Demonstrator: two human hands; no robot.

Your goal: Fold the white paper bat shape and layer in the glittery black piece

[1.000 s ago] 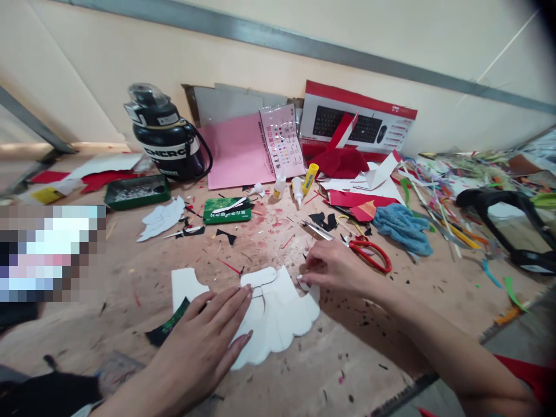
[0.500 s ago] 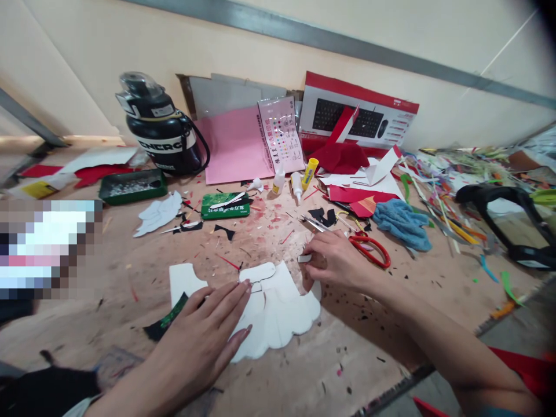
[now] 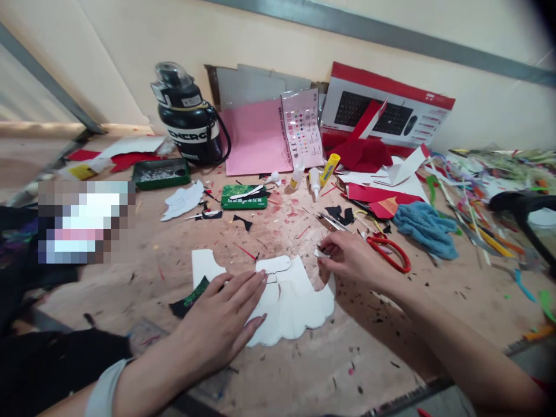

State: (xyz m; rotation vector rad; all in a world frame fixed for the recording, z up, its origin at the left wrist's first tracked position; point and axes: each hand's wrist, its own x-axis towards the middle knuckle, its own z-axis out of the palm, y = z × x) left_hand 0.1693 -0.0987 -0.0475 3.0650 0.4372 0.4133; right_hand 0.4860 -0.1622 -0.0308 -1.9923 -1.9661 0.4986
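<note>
My left hand (image 3: pixel 228 307) lies flat with fingers stretched over a white scallop-edged cutout (image 3: pixel 299 307), covering part of it. By its fingertips a small white rounded piece with a dark outline (image 3: pixel 273 264) rests on the cutout. Under the wrist side pokes out a black and green scrap (image 3: pixel 190 296). My right hand (image 3: pixel 343 255) is closed in a pinch on a small white piece (image 3: pixel 320 253), just right of the cutout's upper edge. Close behind that hand lie scissors with red handles (image 3: pixel 388 253), their blades pointing left.
A black bottle (image 3: pixel 191 127), green tin of small bits (image 3: pixel 160 174), green card (image 3: pixel 244 197), glue bottles (image 3: pixel 314 180) and yellow glue stick (image 3: pixel 330 168) stand or lie behind. Blue cloth (image 3: pixel 425 227) and paper strips are at right. A keyboard box (image 3: pixel 391 110) leans on the wall.
The view has shifted, so everything sits further right in the picture. My left hand stays flat on the cutout, and my right hand still pinches the small white piece.
</note>
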